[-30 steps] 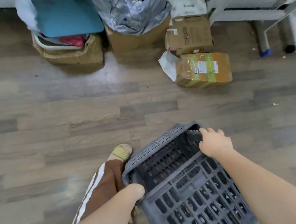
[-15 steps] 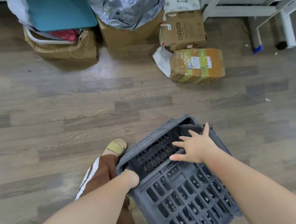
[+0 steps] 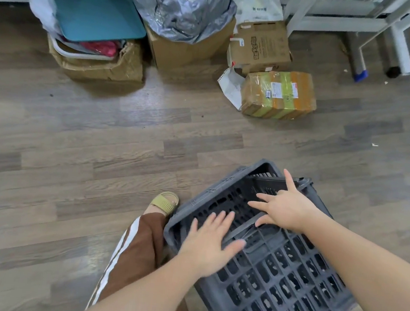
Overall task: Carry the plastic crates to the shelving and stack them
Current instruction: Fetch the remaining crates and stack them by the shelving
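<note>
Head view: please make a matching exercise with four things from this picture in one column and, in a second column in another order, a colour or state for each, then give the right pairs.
Column one:
1. plastic crate
2. taped parcel
3. flat board on the far-left box
4. sandal

Column two:
A. teal
B. dark grey, tilted, with both hands spread open over it
C. olive yellow, on the person's foot
D. brown, wrapped in yellow tape, with a white label

Right pairs: 1-B, 2-D, 3-A, 4-C.

The left hand and right hand both have their fingers spread, not closed round the crate.
</note>
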